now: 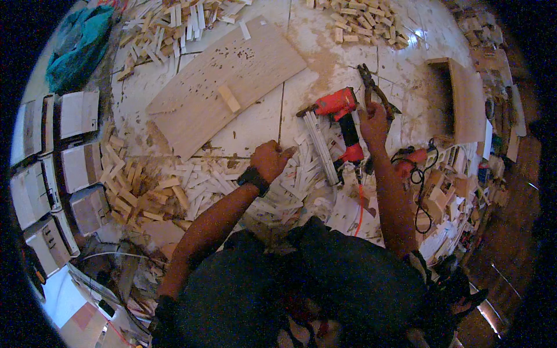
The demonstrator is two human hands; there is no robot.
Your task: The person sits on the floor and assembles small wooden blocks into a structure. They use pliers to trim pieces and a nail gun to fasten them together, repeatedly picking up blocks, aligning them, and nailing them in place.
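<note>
My right hand [375, 125] is closed on the handles of dark pliers [367, 80], whose jaws point away from me. Just left of that hand lies a red and black nail gun [348, 124] with a long silver magazine. An orange air hose [360, 203] runs from its grip toward me. My left hand [270, 161], with a dark watch on the wrist, hangs over the scraps and holds nothing I can see. Its fingers are bent and the thumb stands apart. Beyond it a wooden board [203, 110] lies on the tiles, a small wood block [228, 98] on top.
Thin wood strips [203, 185] cover the floor before my knees. Wood blocks are heaped at the far side [368, 20]. An open wooden box [464, 101] stands right, near a red corded tool [411, 159]. Stacked wooden pieces [81, 165] and a green bag [78, 46] line the left.
</note>
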